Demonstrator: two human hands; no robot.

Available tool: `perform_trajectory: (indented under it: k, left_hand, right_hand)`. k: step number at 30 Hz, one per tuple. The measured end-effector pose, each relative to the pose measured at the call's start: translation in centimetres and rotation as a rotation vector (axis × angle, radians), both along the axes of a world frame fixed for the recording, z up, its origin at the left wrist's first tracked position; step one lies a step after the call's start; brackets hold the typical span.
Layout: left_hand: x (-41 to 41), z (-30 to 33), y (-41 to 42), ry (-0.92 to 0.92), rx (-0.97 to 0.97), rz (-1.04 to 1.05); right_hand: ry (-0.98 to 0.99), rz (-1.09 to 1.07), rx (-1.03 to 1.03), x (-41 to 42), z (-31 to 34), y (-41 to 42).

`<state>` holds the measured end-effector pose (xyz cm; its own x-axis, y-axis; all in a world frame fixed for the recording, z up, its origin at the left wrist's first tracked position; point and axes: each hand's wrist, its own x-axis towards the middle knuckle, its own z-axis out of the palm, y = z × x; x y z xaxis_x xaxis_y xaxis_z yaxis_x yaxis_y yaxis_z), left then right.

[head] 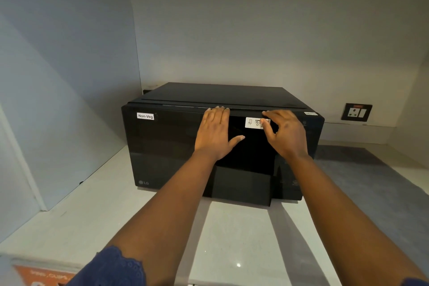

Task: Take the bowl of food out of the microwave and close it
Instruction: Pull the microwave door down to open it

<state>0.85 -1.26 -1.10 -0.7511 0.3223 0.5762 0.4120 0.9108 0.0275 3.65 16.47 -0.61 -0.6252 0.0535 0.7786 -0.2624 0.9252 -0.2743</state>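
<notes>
At the far left a pale wall panel (58,100) closes in the alcove, and the light bench (76,216) runs forward from it toward the camera. On the bench sits the black microwave (162,146), its door shut flush with the body; a white "Non-Veg" label (145,116) sits at the door's upper left corner and a maker's logo low down.

Next comes the left hand (214,132), laid flat on the upper middle of the door, fingers together and reaching to the top edge, thumb spread to the side. Its grip is open and holds nothing; it looks placed there to feel for the door's top lip or to steady the oven. Just beside it the right hand (286,131) has curled fingers at the same top edge, partly over a small white instruction sticker (251,122) (its pictograms are too small to read). This grip is half-curled on the door edge, closed round no object, probably hooking the seam to pull the door open.

The bowl of food cannot be seen: the dark door hides the cavity, so by my judgement it is inside and the task has hardly begun.

At the far right a wall socket (356,112) sits above the bench.
</notes>
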Motion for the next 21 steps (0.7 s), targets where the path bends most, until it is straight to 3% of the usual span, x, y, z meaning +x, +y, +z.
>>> perform_trajectory:
  k: [8, 21]
  left_hand:
    - [1.7, -0.1, -0.7, 0.011, 0.159, -0.045]
    - [7.6, 0.4, -2.3, 0.123, 0.504, 0.026]
  right_hand:
    - [0.067, 0.14, -0.012, 1.5, -0.2, 0.7]
    - [-0.057, 0.666, -0.093, 7.4, 1.3, -0.4]
